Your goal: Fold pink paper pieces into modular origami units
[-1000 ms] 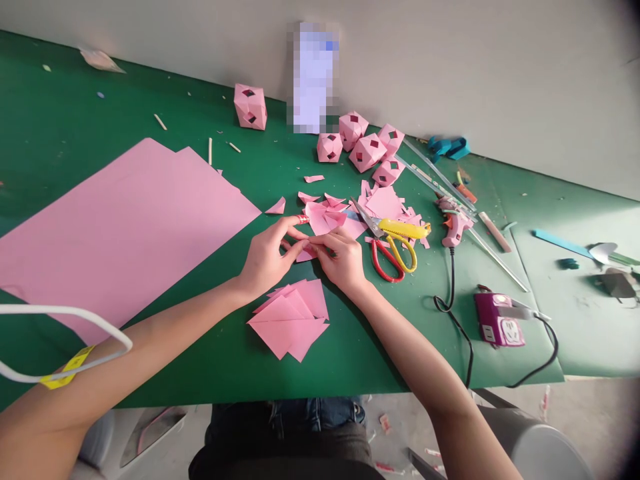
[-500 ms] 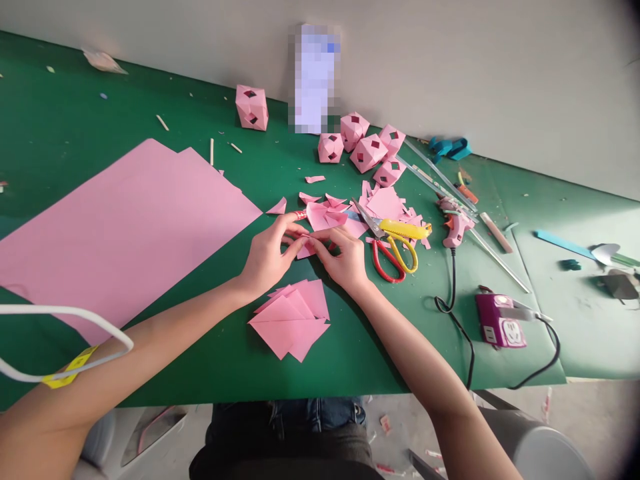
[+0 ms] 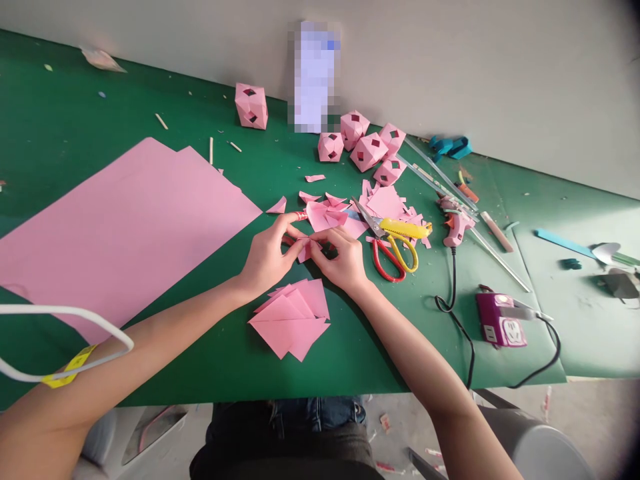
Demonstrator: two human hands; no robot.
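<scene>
Between the fingertips of both hands is a small pink piece of folded paper (image 3: 304,252), mostly covered by the fingers. My left hand (image 3: 267,257) pinches it from the left, and a red-and-white wrap shows on one fingertip. From the right, my right hand (image 3: 341,259) pinches the same piece with thumb and forefinger. Just below the hands lies a fanned stack of pink paper squares (image 3: 290,320). Curled pink paper pieces (image 3: 327,217) lie right beyond the fingers. Scissors (image 3: 390,250) with red and yellow handles rest beside my right hand, a yellow cutter (image 3: 405,229) across them.
Large pink sheets (image 3: 135,227) cover the left of the green table (image 3: 200,373). Several pink paper polyhedra (image 3: 369,152) stand near the wall by a blurred upright screen (image 3: 314,80). On the right lie a pink glue gun (image 3: 456,227), its cord and a purple power adapter (image 3: 503,320).
The hands stay in the same place, still pinching the folded paper. Its visible part between the thumbs has shifted slightly. The rest of the table looks the same.
</scene>
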